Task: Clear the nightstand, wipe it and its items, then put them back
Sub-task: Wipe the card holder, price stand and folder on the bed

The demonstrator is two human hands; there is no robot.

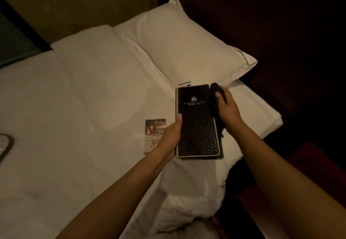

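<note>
A black leather-look folder with a small white crest lies over the right side of the white bed. My left hand grips its left edge, thumb on the cover. My right hand holds a dark cloth bunched against the folder's upper right edge. A printed leaflet with a photo and large red numerals lies on the sheet just left of the folder, partly under my left hand. A small card peeks out beyond the folder's top edge.
A white pillow lies behind the folder, a second pillow to its left. A dark curved object sits at the bed's left edge. Rumpled bedding hangs near my arms. Right of the bed all is dark.
</note>
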